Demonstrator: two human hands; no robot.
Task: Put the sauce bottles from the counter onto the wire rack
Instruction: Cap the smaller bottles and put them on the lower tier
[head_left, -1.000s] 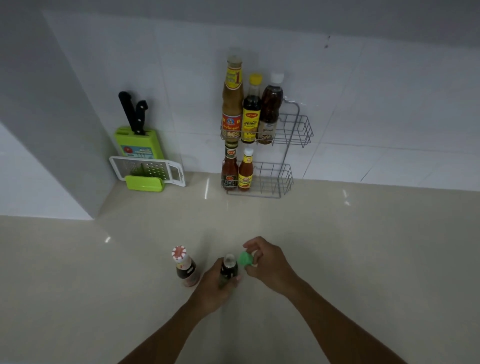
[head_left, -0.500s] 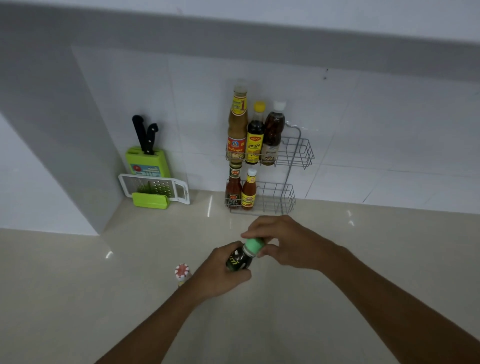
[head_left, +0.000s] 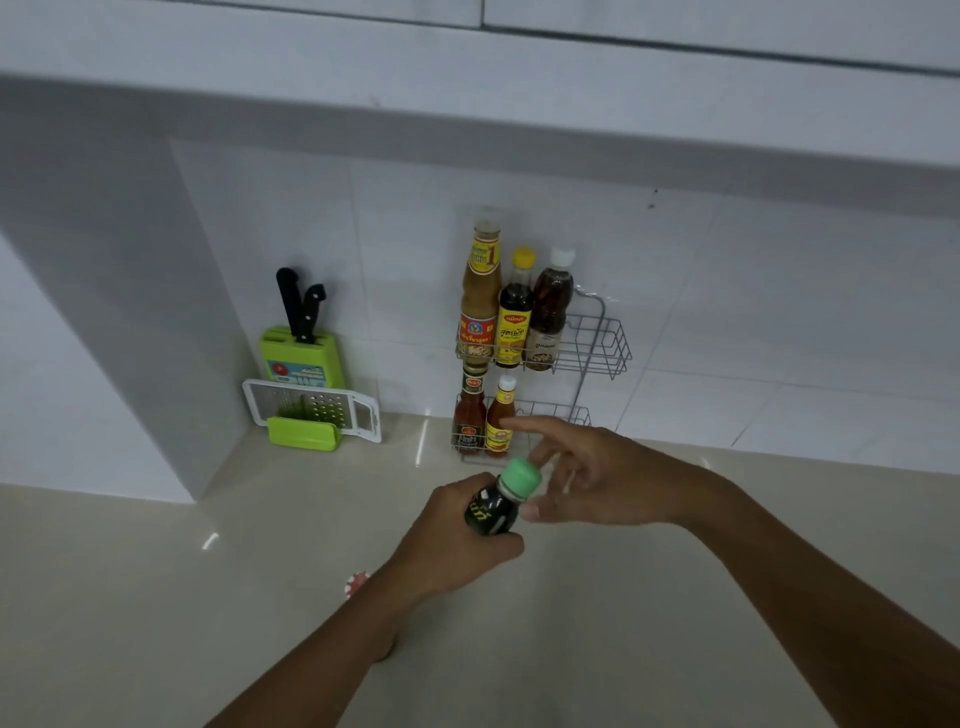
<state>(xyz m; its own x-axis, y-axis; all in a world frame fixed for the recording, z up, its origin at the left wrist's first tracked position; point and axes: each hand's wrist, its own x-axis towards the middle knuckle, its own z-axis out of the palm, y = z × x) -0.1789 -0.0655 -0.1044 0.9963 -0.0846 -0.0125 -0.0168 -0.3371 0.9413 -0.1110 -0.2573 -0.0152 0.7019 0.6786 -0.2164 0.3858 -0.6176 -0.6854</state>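
My left hand (head_left: 457, 540) grips a dark sauce bottle with a green cap (head_left: 496, 506), held tilted above the counter in front of the wire rack (head_left: 602, 343). My right hand (head_left: 597, 478) hovers beside the cap with fingers spread, touching it or very close. The rack's upper shelf holds three tall bottles (head_left: 514, 312); its lower shelf holds two small red sauce bottles (head_left: 483, 415). Another bottle with a red-and-white cap (head_left: 357, 583) stands on the counter, mostly hidden behind my left forearm.
A green knife block with two black-handled knives (head_left: 304, 348) and a white grater (head_left: 311, 410) sit against the wall at the left. A wall corner juts out at far left. A ledge overhangs the beige counter (head_left: 675, 597).
The green cap went back onto the dark bottle. My left hand lifted the bottle off the counter and toward the rack. My right hand has opened beside the cap.
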